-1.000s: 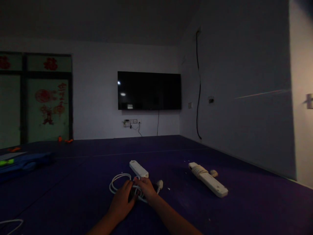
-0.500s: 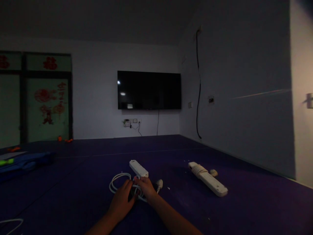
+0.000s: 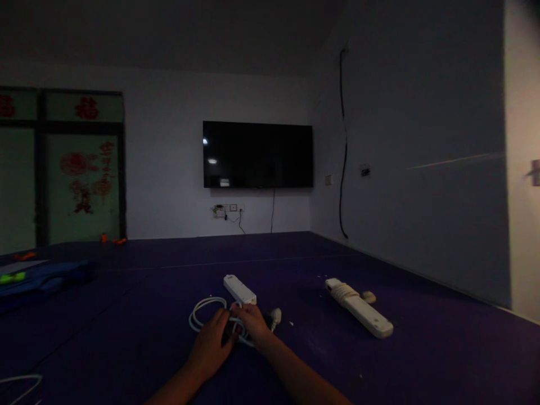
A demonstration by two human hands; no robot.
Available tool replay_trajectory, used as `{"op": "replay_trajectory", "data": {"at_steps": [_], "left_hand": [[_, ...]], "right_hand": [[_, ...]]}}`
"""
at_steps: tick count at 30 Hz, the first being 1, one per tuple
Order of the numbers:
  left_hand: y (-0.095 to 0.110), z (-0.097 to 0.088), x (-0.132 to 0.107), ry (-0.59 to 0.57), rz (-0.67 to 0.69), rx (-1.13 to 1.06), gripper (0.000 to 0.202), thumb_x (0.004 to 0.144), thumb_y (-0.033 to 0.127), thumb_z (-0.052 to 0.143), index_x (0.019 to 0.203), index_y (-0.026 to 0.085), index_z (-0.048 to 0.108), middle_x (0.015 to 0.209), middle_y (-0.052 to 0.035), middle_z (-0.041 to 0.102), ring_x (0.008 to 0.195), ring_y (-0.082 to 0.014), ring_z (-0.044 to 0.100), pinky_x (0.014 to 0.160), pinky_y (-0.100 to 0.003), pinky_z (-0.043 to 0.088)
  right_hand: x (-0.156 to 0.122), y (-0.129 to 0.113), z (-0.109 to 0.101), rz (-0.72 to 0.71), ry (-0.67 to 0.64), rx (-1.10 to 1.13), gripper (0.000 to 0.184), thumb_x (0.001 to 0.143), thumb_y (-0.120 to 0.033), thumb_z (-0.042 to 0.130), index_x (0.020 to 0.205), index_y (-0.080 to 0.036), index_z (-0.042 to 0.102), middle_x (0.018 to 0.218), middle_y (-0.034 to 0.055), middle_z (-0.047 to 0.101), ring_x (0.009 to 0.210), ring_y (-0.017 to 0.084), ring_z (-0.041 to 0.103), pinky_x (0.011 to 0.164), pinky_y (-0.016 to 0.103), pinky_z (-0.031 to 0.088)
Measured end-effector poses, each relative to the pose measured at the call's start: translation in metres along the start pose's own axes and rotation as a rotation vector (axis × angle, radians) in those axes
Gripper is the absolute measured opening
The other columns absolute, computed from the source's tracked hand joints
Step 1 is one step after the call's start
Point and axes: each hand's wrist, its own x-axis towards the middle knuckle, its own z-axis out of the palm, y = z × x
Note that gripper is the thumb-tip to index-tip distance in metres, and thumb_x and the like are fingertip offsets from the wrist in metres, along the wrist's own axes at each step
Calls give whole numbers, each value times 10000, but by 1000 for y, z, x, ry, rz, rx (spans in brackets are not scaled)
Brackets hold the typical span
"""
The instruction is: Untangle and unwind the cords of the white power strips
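A white power strip [image 3: 239, 289] lies on the dark purple floor mat [image 3: 126, 315] just ahead of me, its white cable [image 3: 201, 310] looped to the left and its plug [image 3: 275, 316] lying to the right. My left hand [image 3: 211, 344] rests on the cable coil, fingers curled over it. My right hand [image 3: 251, 322] grips the cable beside the near end of the strip. The room is dim, so the exact finger hold is hard to see.
A second white power strip [image 3: 358, 308] with its cable wound round one end lies to the right. A black TV [image 3: 257, 154] hangs on the far wall. Blue items [image 3: 37, 278] lie at left; a white cable [image 3: 17, 382] sits at bottom left.
Both hands stay on the cable with only slight finger movement. The view has shifted a little; nothing else moved.
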Motion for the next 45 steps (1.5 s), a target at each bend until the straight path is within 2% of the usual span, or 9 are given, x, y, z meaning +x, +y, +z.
{"op": "replay_trajectory", "data": {"at_steps": [15, 23, 35, 40, 45], "left_hand": [[0, 2, 0, 53, 13, 34, 337, 779, 358, 433, 1068, 194, 488, 1095, -91, 550, 982, -214, 545, 843, -334, 424], [1, 0, 0, 15, 15, 6, 328, 800, 370, 404, 1065, 194, 483, 1078, -93, 550, 979, -213, 547, 854, -346, 423], [-1, 3, -1, 64, 10, 23, 352, 777, 369, 444, 1091, 215, 479, 1123, -89, 535, 1037, -225, 518, 886, -357, 409], [-1, 2, 0, 31, 19, 16, 333, 794, 372, 417, 1064, 197, 504, 1078, -87, 563, 984, -211, 550, 856, -339, 423], [-3, 4, 0, 75, 26, 66, 360, 778, 374, 440, 1082, 191, 501, 1112, -93, 554, 1000, -216, 545, 854, -334, 426]], "right_hand": [[-3, -5, 2, -17, 40, -12, 560, 478, -694, 584, 562, -142, 535, 458, -29, 493, 399, 76, 429, 407, 204, 292], [2, 2, 0, -13, 36, -39, 544, 520, -681, 569, 581, -140, 547, 479, -26, 498, 417, 79, 438, 425, 208, 310], [0, 0, -2, 14, 6, -46, 527, 544, -664, 570, 620, -143, 552, 508, -24, 508, 435, 84, 446, 447, 215, 332], [-1, -2, -1, 7, 15, -42, 543, 512, -672, 581, 619, -141, 553, 495, -29, 493, 445, 94, 454, 444, 219, 336], [-2, -4, 1, -9, 56, -8, 554, 477, -675, 598, 600, -137, 550, 503, -22, 506, 451, 92, 459, 445, 216, 330]]}}
